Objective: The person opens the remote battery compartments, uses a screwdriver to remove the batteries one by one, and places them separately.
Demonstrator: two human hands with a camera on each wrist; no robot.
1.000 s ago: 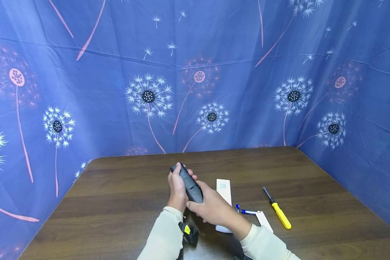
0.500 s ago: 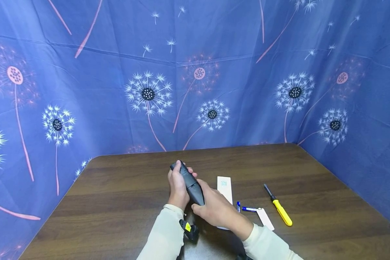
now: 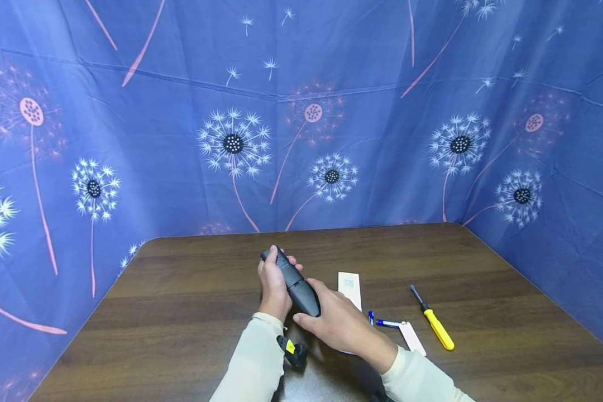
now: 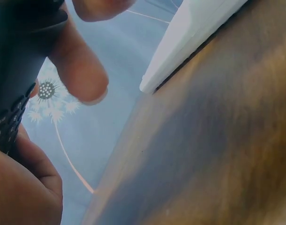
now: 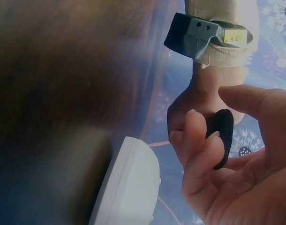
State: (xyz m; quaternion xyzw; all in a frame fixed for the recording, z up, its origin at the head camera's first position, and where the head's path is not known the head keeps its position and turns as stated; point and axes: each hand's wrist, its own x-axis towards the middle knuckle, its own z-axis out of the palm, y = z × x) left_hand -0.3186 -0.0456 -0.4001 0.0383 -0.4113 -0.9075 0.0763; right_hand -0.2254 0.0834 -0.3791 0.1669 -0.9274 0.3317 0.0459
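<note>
A black remote control (image 3: 287, 271) is held tilted over the table, its plain back towards the head camera and a seam across it. My left hand (image 3: 273, 290) grips its upper part, thumb along the edge and fingers round the far side. My right hand (image 3: 343, 322) holds the lower end between thumb side and fingers. In the left wrist view the button side of the black remote control (image 4: 11, 93) shows, with fingers near it. The right wrist view shows the remote's dark rounded end (image 5: 222, 138) beside curled fingers; the thumb there stands apart from it.
A long white object (image 3: 349, 287) with a printed code lies partly behind my right hand. Near it are two blue battery-like sticks (image 3: 388, 323) and a small white piece (image 3: 412, 339). A yellow-handled screwdriver (image 3: 438, 329) lies further right. A patterned blue cloth (image 3: 301, 56) hangs behind the table.
The remote's lower end and my right hand have shifted slightly down and right. The seam across its back looks a little wider. My left hand keeps its grip.
</note>
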